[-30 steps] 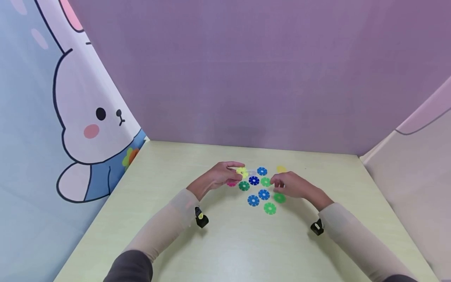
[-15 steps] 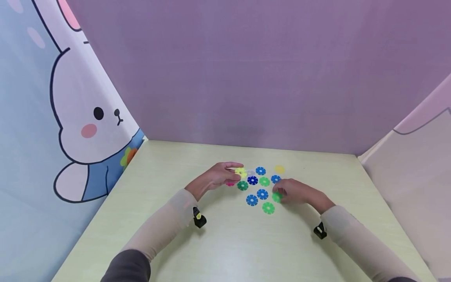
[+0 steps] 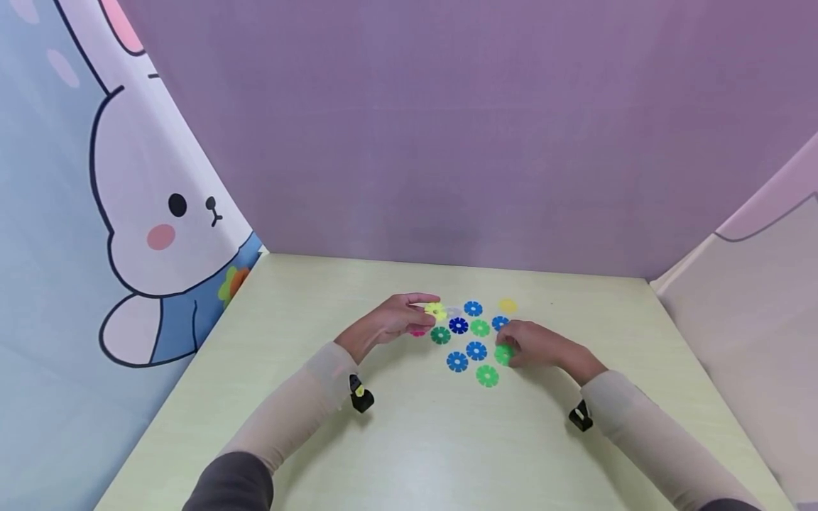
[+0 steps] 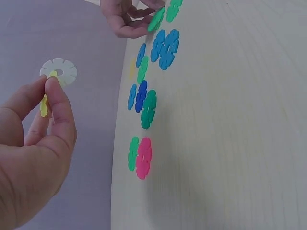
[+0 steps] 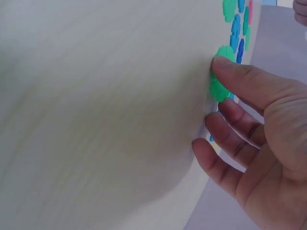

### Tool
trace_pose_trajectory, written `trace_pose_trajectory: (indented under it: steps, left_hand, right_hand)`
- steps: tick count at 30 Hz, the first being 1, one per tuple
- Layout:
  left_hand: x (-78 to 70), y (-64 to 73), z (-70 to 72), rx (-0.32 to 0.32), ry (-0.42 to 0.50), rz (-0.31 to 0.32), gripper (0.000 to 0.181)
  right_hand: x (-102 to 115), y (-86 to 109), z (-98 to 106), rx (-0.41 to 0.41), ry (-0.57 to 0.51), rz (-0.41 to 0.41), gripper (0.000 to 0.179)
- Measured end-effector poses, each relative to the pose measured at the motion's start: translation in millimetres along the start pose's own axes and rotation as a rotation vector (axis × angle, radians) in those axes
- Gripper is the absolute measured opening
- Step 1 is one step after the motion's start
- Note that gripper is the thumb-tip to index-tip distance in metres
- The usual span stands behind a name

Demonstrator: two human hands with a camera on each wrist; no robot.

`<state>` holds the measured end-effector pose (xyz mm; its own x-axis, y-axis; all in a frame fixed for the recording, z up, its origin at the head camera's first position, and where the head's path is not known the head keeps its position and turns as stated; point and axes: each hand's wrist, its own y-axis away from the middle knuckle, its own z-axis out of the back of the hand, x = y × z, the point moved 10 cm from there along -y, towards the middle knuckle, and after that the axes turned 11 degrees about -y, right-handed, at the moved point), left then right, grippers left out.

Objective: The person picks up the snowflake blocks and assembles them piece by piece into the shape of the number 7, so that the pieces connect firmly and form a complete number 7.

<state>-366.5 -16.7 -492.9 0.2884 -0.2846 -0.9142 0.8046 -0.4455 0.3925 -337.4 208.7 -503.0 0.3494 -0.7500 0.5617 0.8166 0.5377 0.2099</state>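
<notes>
Thumb and index finger of my left hand (image 3: 401,316) pinch a yellow notched plastic disc (image 3: 437,311) above the table. A whitish translucent notched disc (image 4: 68,73) meets it at the fingertips and appears slotted into it. My right hand (image 3: 538,345) holds a light green notched disc (image 3: 503,355) by its edge, the thumb (image 5: 249,79) lying over it. In the left wrist view that green disc (image 4: 156,19) is tilted up. Below my left hand lies a pink disc (image 4: 144,158) beside a green disc (image 4: 133,154).
Loose discs lie flat between the hands: a dark blue disc (image 3: 458,326), a dark green disc (image 3: 440,336), a blue disc (image 3: 456,362), a light green disc (image 3: 488,376) and several more. A pale yellow disc (image 3: 508,306) is farther back. A purple wall (image 3: 447,142) rises behind the table (image 3: 409,440).
My right hand has moved slightly toward me and right, from beside the middle green disc to the right-hand green one, which it now holds. The left hand keeps its pinch, nearly still.
</notes>
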Motion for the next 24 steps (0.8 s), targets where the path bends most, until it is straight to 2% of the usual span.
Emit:
trace_pose_trajectory:
  steps: [5,9,12,17,19,22,24]
  left_hand:
    - [1.7,1.0,-1.1,0.006,-0.008,0.001,0.049]
    - [2.6,0.6,-1.2,0.008,-0.003,0.006,0.049]
    - [2.6,0.1,-1.1,0.005,-0.003,0.007,0.049]
    - [2.5,-0.2,-2.3,0.005,0.013,0.001,0.049]
    - [2.1,0.0,-3.1,0.005,0.015,-0.004,0.049]
    - [1.4,0.9,-4.3,0.004,0.013,-0.008,0.048]
    - [0.9,1.5,-4.6,0.003,0.008,-0.008,0.048]
  right_hand:
    - [0,3.5,1,-0.017,-0.042,-0.007,0.027]
    - [7,4.9,7,-0.039,-0.024,0.032,0.011]
    - [11,4.8,12,-0.049,-0.026,0.056,0.019]
    - [18,3.5,17,-0.065,-0.089,0.086,0.027]
    - [21,2.6,18,-0.077,-0.117,0.108,0.025]
    - [23,0.6,20,-0.096,-0.169,0.097,0.01]
    - [24,-1.1,22,-0.114,-0.215,0.082,0.013]
